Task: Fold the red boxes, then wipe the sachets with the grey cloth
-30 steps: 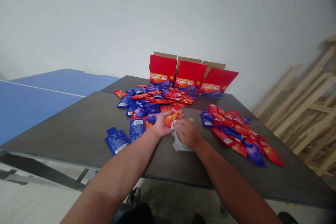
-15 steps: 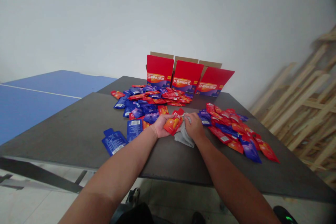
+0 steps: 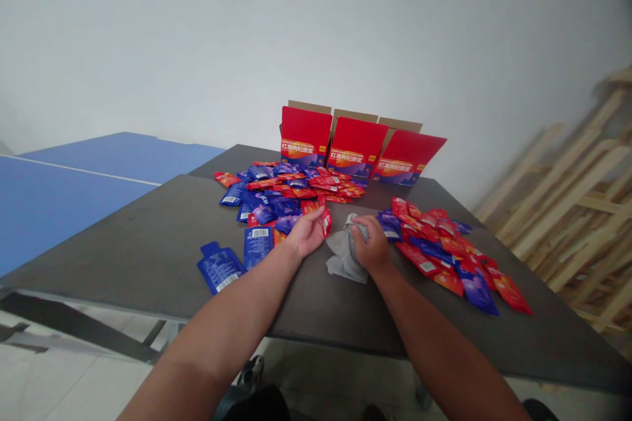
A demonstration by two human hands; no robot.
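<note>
Near the middle of the table, my left hand (image 3: 307,233) is closed on a red pouch (image 3: 326,220), which is turned edge-on so only a narrow side shows. My right hand (image 3: 371,243) grips a crumpled grey cloth (image 3: 347,251), whose loose end hangs toward the tabletop. A gap separates the pouch from the cloth. Just left of my left hand lie blue pouches, one with a barcode (image 3: 257,247) and another with a spout-shaped top (image 3: 220,268). To the right of my right hand spreads a pile of red and blue pouches (image 3: 434,237).
Three open red cartons (image 3: 306,135) stand in a row at the back of the dark table (image 3: 162,230). Before them is a larger mixed heap of pouches (image 3: 276,187). A blue table (image 3: 89,191) adjoins on the left; wooden slats (image 3: 577,204) lean at the right.
My left hand has turned the red pouch from face-up to edge-on and moved it away from the cloth. The cloth in my right hand now hangs more loosely. The view has shifted slightly.
</note>
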